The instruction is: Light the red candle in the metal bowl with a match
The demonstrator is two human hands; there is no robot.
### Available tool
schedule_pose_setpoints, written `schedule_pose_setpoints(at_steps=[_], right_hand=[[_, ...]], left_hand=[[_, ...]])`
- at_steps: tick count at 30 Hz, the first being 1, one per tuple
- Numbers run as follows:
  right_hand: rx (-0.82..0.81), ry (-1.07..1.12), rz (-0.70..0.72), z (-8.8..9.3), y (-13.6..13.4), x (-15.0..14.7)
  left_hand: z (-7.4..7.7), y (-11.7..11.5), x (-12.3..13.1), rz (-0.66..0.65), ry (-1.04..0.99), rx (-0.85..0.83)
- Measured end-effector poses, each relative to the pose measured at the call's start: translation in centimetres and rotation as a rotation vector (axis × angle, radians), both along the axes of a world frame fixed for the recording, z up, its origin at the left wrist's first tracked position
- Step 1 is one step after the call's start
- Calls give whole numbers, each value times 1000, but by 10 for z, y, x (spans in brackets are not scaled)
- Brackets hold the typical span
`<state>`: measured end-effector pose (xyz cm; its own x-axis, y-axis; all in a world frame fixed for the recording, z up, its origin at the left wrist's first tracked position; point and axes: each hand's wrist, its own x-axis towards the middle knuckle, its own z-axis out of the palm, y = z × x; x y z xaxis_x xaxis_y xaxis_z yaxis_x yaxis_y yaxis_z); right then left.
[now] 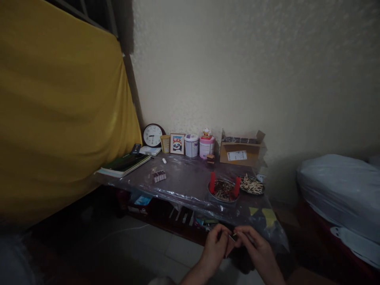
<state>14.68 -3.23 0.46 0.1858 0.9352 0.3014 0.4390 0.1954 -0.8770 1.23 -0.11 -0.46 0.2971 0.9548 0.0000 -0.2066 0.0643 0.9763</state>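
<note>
My left hand [216,243] and my right hand [254,244] meet low in the view, in front of the near edge of a low table [190,180] covered in clear plastic. Between the fingertips of both hands sits a small matchbox [233,237]; the dim light hides its details. Just beyond my hands a round metal dish [224,190] holds dark burnt bits, with two red candles [212,182] standing on it. A second dish [251,185] to its right is full of several loose matchsticks. A stack of matchboxes [159,175] lies on the table's left part.
Along the wall stand a round clock [152,135], a yellow cup [165,143], a framed panda picture [177,143], two tins [191,145], and an open cardboard box [241,150]. Books [124,164] lie at the left. A yellow curtain [59,111] hangs left; a covered bed [341,190] is right.
</note>
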Motion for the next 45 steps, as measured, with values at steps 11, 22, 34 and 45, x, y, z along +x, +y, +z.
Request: schedule_pose_setpoints(at_steps=[11, 22, 34, 45], right_hand=[[35, 78, -2, -5, 2, 1], [151, -290, 126, -14, -2, -20], [32, 118, 59, -14, 4, -2], [-42, 492, -64, 5, 0, 14]], left_hand=[[-10, 11, -4, 160, -89, -38], [-3, 11, -8, 169, -73, 46], [4, 6, -17, -117, -237, -6], [2, 9, -13, -95, -505, -179]])
